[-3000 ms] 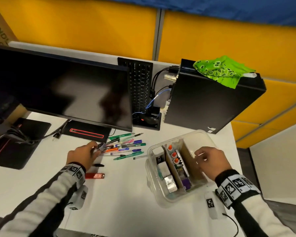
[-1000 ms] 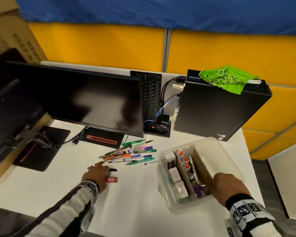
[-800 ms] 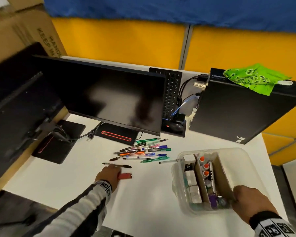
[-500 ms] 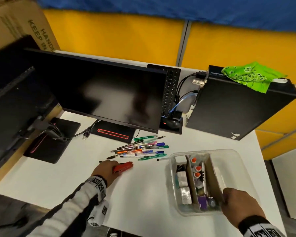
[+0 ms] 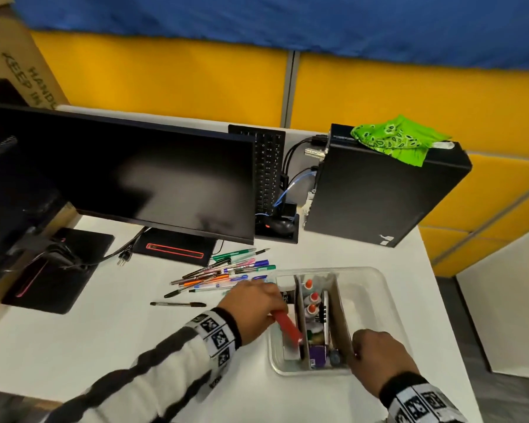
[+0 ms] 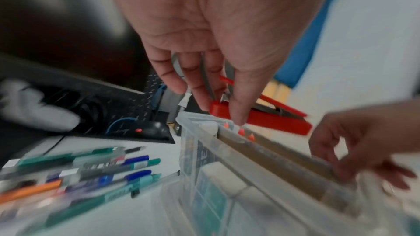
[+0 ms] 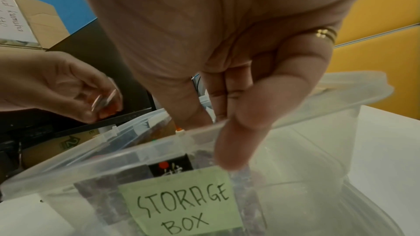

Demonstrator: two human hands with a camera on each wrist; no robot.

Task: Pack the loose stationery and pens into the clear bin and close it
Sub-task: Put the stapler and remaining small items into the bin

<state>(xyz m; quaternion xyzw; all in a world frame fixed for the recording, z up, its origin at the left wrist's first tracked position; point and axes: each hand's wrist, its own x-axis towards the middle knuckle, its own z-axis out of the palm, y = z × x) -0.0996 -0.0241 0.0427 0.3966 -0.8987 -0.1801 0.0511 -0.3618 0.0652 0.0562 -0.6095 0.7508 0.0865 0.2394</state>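
The clear bin (image 5: 390, 303) stands open on the white desk, split by cardboard dividers, with glue bottles (image 5: 310, 296) and small boxes inside. My left hand (image 5: 269, 312) grips a red stapler (image 5: 287, 326) and holds it over the bin's left compartment; in the left wrist view the red stapler (image 6: 272, 119) sticks out past my fingers. My right hand (image 5: 361, 346) pinches the bin's near rim, thumb (image 7: 234, 141) outside the wall above a green "STORAGE BOX" label (image 7: 181, 202). Several loose pens (image 5: 226, 270) lie left of the bin, and a black pen (image 5: 177, 304) lies apart.
A black monitor (image 5: 135, 178) stands behind the pens, with its base (image 5: 174, 250) near them. A keyboard (image 5: 268, 169) leans upright beside a black computer case (image 5: 379, 190) topped by a green cloth (image 5: 397, 138). The desk edge (image 5: 449, 331) is right of the bin.
My left hand lifted the red stapler off the desk and carried it right, over the bin. My right hand stayed on the bin's near rim.
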